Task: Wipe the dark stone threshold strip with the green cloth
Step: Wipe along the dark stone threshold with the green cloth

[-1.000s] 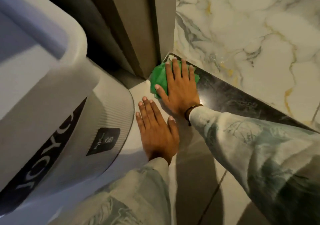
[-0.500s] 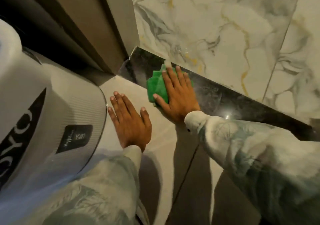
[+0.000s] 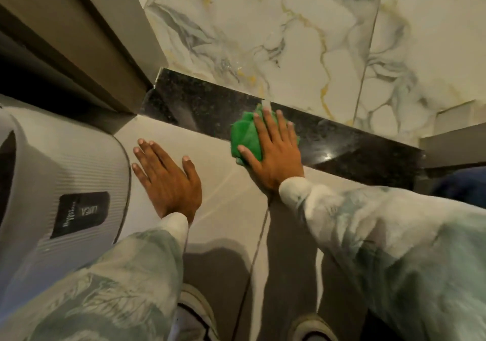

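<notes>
**Green cloth pressed flat on the speckled black threshold**

At the far left a pale grey ribbed plastic bin (image 3: 86, 183) with rounded corners fills the lower edge; its black label carries lettering too blurred to read, and its body runs out of frame. Above it a taupe door frame (image 3: 105, 41) with flat, sharp-edged mouldings meets the floor, and the gap beside it is too dark to see into.

The left hand (image 3: 168, 180) lies open and flat on the smooth beige floor tile (image 3: 226, 204), fingers spread, holding nothing, just beside the bin's curved wall. A thin grout line runs down the tile between the two patterned, light-coloured sleeves.

The dark stone threshold strip (image 3: 200, 104) is polished black with fine speckles and a small glint of light, running diagonally from the door frame towards the right. The stretch to the left of the cloth lies bare, as does the stretch to its right.

The right hand (image 3: 276, 151) rests palm down, fingers extended, pressing the crumpled green cloth (image 3: 244, 135) against the strip's near edge; the cloth bunches out to the left of the fingers and most of it is hidden under the palm.

Beyond the strip lies glossy white marble (image 3: 289, 38) veined in grey and gold. Two shoe tips are cut off at the bottom edge.
</notes>
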Tool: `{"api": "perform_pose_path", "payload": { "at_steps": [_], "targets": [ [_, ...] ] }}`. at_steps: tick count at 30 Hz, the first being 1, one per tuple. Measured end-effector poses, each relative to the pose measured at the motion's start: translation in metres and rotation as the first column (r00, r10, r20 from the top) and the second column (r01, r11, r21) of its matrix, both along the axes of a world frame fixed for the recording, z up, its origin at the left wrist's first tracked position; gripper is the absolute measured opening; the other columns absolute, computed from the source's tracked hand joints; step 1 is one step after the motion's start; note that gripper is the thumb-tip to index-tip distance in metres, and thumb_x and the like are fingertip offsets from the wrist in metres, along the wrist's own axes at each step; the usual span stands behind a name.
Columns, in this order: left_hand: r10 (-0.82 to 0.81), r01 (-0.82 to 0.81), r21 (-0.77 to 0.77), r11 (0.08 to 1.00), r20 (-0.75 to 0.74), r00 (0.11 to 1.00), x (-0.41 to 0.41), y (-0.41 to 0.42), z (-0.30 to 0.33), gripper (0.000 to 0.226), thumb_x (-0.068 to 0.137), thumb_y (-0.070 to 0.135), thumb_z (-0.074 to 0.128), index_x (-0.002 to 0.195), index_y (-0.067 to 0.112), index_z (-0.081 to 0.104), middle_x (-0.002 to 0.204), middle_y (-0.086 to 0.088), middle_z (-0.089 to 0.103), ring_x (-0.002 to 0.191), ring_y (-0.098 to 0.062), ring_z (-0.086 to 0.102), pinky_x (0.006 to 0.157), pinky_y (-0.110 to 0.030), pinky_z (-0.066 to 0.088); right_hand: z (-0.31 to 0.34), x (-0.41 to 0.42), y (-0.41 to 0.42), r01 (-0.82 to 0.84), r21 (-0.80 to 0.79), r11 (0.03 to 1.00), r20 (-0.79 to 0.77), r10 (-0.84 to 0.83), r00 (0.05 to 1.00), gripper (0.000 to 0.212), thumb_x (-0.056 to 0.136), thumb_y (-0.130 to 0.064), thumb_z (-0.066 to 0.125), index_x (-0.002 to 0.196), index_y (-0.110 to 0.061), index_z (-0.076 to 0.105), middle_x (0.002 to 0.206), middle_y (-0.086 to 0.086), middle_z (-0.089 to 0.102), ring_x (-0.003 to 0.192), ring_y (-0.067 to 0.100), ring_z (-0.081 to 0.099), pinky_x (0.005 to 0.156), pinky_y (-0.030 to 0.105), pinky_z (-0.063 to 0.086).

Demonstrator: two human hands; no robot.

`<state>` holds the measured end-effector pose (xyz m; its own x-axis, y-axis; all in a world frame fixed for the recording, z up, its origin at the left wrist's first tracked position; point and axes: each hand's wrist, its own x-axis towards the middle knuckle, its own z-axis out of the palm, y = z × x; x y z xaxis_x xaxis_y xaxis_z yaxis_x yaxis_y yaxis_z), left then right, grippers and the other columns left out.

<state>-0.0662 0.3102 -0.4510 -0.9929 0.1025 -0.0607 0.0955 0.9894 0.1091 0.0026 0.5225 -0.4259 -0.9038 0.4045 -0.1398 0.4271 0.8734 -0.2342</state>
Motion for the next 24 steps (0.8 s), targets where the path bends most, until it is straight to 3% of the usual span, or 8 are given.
{"api": "perform_pose_path", "payload": {
  "at_steps": [4, 8, 9, 13, 16, 18, 20, 24],
  "targets": [
    [0.005, -0.005, 0.015, 1.000, -0.031, 0.999, 0.002, -0.001, -0.003, 0.080, 0.107, 0.052, 0.020, 0.166, 0.000, 0.008, 0.176, -0.023, 0.009, 0.163, -0.043, 0.010, 0.132, -0.055, 0.007, 0.001, 0.080, 0.056, 0.433, 0.077, 0.898, 0.032, -0.436, 0.899, 0.084, 0.097, -0.068, 0.026, 0.163, -0.017, 0.017, 0.173, 0.009, 0.014, 0.160, 0.033, 0.010, 0.130, 0.052, 0.008],
    [0.016, -0.015, 0.040, 0.999, -0.042, 0.999, 0.001, 0.000, -0.008, 0.081, 0.106, 0.052, 0.022, 0.166, -0.001, 0.007, 0.176, -0.024, 0.008, 0.163, -0.043, 0.009, 0.132, -0.057, 0.008, 0.002, 0.032, 0.074, 0.824, 0.020, 0.566, -0.003, -0.824, 0.566, 0.084, 0.097, -0.064, 0.031, 0.162, -0.011, 0.021, 0.171, 0.014, 0.019, 0.158, 0.041, 0.011, 0.127, 0.058, 0.008],
    [0.015, -0.013, 0.044, 0.999, -0.044, 0.999, 0.000, 0.000, -0.009, 0.081, 0.105, 0.051, 0.023, 0.166, -0.001, 0.007, 0.176, -0.024, 0.008, 0.163, -0.043, 0.009, 0.132, -0.058, 0.008, 0.001, 0.014, 0.071, 0.825, 0.008, 0.565, 0.006, -0.825, 0.565, 0.084, 0.098, -0.064, 0.030, 0.162, -0.011, 0.020, 0.172, 0.013, 0.017, 0.159, 0.041, 0.009, 0.127, 0.059, 0.006],
    [0.006, -0.002, 0.059, 0.998, -0.064, 0.998, 0.000, 0.000, -0.010, 0.081, 0.105, 0.051, 0.022, 0.166, -0.001, 0.007, 0.176, -0.025, 0.008, 0.163, -0.044, 0.010, 0.132, -0.059, 0.009, -0.007, 0.014, 0.053, 0.424, 0.078, 0.902, 0.042, -0.428, 0.903, 0.083, 0.099, -0.065, 0.020, 0.163, -0.013, 0.014, 0.173, 0.008, 0.011, 0.159, 0.038, 0.006, 0.128, 0.057, 0.007],
    [0.005, 0.000, 0.070, 0.998, -0.078, 0.997, 0.000, 0.000, -0.012, 0.082, 0.105, 0.052, 0.023, 0.166, -0.001, 0.007, 0.176, -0.025, 0.008, 0.162, -0.045, 0.010, 0.131, -0.059, 0.008, -0.009, 0.067, 0.063, 0.402, 0.126, 0.907, 0.065, -0.412, 0.909, 0.080, 0.102, -0.060, 0.023, 0.163, -0.011, 0.013, 0.173, 0.011, 0.011, 0.159, 0.038, 0.008, 0.129, 0.054, 0.008],
    [0.004, 0.002, 0.072, 0.997, -0.086, 0.996, -0.001, -0.001, -0.014, 0.082, 0.105, 0.052, 0.022, 0.165, -0.001, 0.006, 0.175, -0.025, 0.009, 0.162, -0.045, 0.011, 0.131, -0.059, 0.007, -0.007, 0.101, 0.076, 0.608, 0.143, 0.781, 0.048, -0.619, 0.784, 0.078, 0.104, -0.055, 0.029, 0.162, -0.006, 0.015, 0.172, 0.016, 0.014, 0.159, 0.040, 0.010, 0.128, 0.056, 0.010],
    [0.004, 0.003, 0.075, 0.997, -0.091, 0.996, 0.000, -0.001, -0.015, 0.082, 0.104, 0.051, 0.023, 0.165, -0.001, 0.006, 0.175, -0.026, 0.010, 0.162, -0.046, 0.011, 0.131, -0.059, 0.007, -0.006, 0.112, 0.095, 0.824, 0.106, 0.556, 0.015, -0.830, 0.558, 0.076, 0.105, -0.051, 0.034, 0.161, -0.003, 0.017, 0.171, 0.017, 0.016, 0.159, 0.041, 0.009, 0.127, 0.058, 0.009],
    [0.011, -0.003, 0.078, 0.997, -0.104, 0.995, 0.000, 0.000, -0.016, 0.081, 0.105, 0.050, 0.023, 0.165, -0.002, 0.007, 0.174, -0.027, 0.010, 0.162, -0.046, 0.011, 0.131, -0.059, 0.008, -0.006, 0.072, 0.125, 0.976, -0.034, 0.215, -0.044, -0.976, 0.213, 0.076, 0.103, -0.051, 0.035, 0.160, -0.002, 0.022, 0.171, 0.016, 0.018, 0.158, 0.044, 0.007, 0.126, 0.060, 0.004]
  ]
}}
